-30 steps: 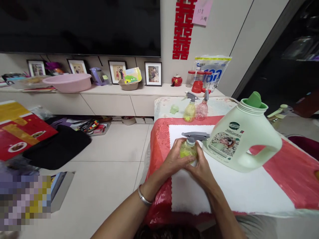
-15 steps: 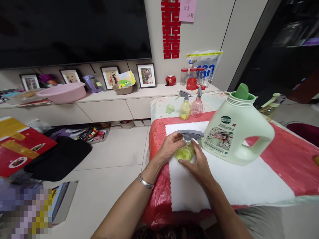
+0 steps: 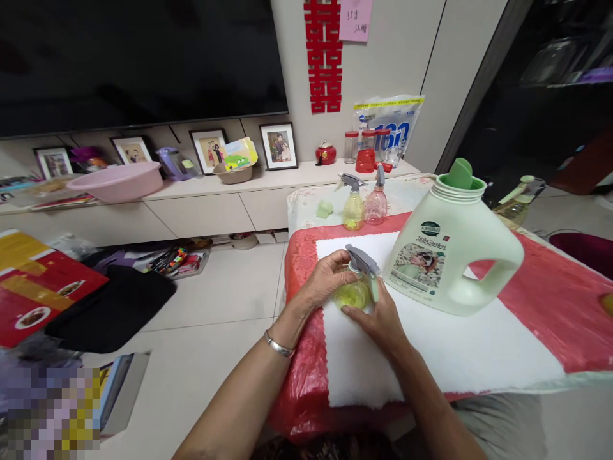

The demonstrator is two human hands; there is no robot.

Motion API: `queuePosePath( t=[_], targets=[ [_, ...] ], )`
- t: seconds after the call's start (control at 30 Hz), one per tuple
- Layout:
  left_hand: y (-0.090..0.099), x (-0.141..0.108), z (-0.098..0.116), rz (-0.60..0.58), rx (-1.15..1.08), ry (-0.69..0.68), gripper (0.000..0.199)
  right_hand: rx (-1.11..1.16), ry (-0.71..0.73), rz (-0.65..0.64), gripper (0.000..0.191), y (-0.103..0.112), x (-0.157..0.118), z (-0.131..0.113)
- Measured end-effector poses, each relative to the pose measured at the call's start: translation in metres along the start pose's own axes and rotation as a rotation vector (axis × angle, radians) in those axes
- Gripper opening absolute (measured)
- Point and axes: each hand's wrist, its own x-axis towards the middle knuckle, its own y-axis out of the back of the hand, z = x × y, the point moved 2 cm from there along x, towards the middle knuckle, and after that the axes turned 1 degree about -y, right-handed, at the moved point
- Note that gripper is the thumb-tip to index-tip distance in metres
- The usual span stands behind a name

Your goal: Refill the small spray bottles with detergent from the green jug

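A small clear spray bottle with yellow-green liquid stands at the near left of the white cloth, topped by a grey spray head. My left hand holds its neck and left side, the fingers at the spray head. My right hand is closed round the bottle's lower right side. A big pale green detergent jug is upright to the right, a green cap in its mouth. Behind are a yellow spray bottle and a pink spray bottle.
A green lump lies at the table's back left. On the cabinet are a pink basin, photo frames and red-lidded jars. Another spray bottle stands beyond the jug. A red and yellow box is at the left.
The grey spray head has turned on the held bottle, its nozzle swinging from pointing right toward me. Both hands stay on the bottle. The view has shifted slightly.
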Motion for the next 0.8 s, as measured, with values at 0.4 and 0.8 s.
queuePosePath(
  t=[0.4,0.8],
  targets=[
    [0.0048,0.0014,-0.0002,-0.049,-0.009,0.019,0.055,-0.001,0.036,-0.005,0.09,-0.0005,-0.0001,0.0027],
    [0.0015,0.0017,0.001,-0.015,-0.052,0.038,0.05,-0.013,0.041,0.003,0.089,-0.0019,-0.0008,0.0043]
  ],
)
